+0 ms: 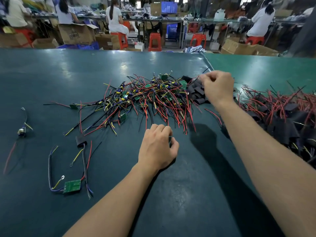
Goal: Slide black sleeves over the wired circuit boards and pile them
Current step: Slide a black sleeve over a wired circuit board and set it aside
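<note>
While right hand (218,86) reaches over loose black sleeves (196,93), left hand (158,146) rests curled on table (51,69).
Right fingers curled, pinch unclear; left empty; unsleeved boards pile (148,93) center, sleeved pile (287,115) right.

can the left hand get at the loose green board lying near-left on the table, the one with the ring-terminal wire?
Probably yes. The left hand rests on the table with bare surface between it and the green board. Nothing lies on the board; only its own wires trail off it. Whether the curled fingers already hold something is unclear.
</note>
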Demonstrator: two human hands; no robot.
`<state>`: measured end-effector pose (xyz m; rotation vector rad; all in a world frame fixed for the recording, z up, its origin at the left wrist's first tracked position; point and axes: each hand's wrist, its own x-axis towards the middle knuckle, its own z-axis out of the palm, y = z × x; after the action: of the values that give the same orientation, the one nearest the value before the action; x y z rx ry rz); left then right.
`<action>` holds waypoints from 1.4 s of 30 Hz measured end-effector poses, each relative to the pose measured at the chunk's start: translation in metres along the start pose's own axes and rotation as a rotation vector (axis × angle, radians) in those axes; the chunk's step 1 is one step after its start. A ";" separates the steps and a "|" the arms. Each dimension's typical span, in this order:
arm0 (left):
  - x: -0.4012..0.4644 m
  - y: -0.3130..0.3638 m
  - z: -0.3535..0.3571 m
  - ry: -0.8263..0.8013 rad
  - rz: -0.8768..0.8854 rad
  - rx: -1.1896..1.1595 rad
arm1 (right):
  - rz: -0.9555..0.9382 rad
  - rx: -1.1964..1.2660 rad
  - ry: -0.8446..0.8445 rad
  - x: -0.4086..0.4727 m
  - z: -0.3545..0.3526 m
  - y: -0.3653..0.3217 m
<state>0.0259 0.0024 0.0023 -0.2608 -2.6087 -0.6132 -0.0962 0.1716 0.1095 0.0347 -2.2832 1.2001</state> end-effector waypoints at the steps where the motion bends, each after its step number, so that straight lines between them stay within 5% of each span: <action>1: 0.000 0.000 0.000 0.002 0.001 -0.002 | 0.001 0.081 0.030 0.001 -0.008 -0.007; 6: -0.001 0.001 -0.002 0.010 0.002 -0.020 | 0.046 0.567 0.024 -0.010 -0.046 -0.034; 10: -0.001 -0.001 0.000 0.021 0.004 -0.024 | 0.046 0.744 -0.108 -0.038 -0.056 -0.028; 17: -0.002 0.001 -0.001 0.013 0.002 -0.031 | 0.077 1.003 -0.042 -0.064 -0.068 -0.015; 23: -0.001 0.002 -0.002 -0.033 0.017 -0.048 | 0.309 0.546 -0.137 -0.106 -0.047 0.022; 29: 0.000 0.002 -0.003 -0.057 0.012 -0.058 | 0.000 -0.086 -0.331 -0.144 -0.052 0.052; 32: -0.001 0.003 -0.003 -0.039 0.013 -0.068 | 0.070 -0.017 -0.462 -0.150 -0.052 0.056; 36: -0.002 0.002 -0.005 -0.015 0.078 -0.096 | 0.137 0.176 -0.349 -0.148 -0.047 0.066; 42: -0.001 -0.002 -0.003 -0.182 0.307 -0.036 | -0.082 -0.119 -0.462 -0.155 -0.038 0.063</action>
<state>0.0273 -0.0011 0.0030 -0.7430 -2.6516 -0.5487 0.0356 0.2034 0.0035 0.3953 -2.7144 1.0967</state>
